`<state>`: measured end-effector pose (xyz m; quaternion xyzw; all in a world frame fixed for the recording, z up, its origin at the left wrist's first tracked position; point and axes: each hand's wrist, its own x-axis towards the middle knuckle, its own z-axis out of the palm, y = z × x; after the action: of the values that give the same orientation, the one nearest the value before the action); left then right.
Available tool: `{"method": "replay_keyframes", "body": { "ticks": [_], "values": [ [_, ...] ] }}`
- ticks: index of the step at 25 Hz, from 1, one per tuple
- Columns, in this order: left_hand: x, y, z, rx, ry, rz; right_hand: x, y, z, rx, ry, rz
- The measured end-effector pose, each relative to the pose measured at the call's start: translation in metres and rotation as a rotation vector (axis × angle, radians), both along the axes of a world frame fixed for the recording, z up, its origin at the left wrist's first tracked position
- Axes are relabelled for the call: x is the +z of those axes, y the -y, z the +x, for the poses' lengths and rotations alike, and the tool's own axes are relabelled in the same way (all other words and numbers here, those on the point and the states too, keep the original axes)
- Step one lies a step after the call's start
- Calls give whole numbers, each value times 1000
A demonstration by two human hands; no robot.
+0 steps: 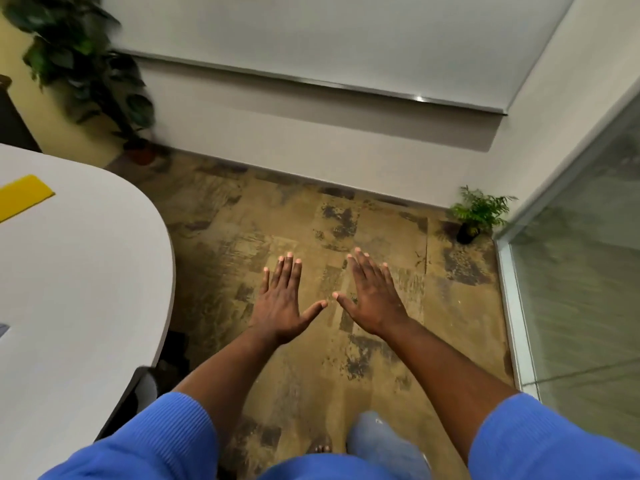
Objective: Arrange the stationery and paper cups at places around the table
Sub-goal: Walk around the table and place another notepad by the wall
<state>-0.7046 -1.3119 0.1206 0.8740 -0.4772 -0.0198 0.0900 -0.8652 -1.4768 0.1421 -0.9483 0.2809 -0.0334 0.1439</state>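
Observation:
My left hand [282, 299] and my right hand [372, 294] are stretched out flat in front of me over the floor, palms down, fingers spread, holding nothing. The two thumbs point at each other without touching. The rounded end of the white table [86, 271] lies to my left, apart from both hands. A flat yellow sheet or folder [22, 195] rests on it near the left edge of view, partly cut off. No paper cups are in view.
A tall potted plant [86, 71] stands in the far left corner and a small potted fern [476, 213] in the far right corner. A glass partition [581, 271] runs along the right. Patterned brown carpet [346, 209] reaches the white wall ahead.

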Motion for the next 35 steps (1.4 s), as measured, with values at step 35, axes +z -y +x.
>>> {"method": "replay_keyframes", "body": {
  "ticks": [35],
  "values": [
    [-12, 192, 589, 975, -69, 4, -22, 263, 808, 1003, 3, 1]
  ]
}}
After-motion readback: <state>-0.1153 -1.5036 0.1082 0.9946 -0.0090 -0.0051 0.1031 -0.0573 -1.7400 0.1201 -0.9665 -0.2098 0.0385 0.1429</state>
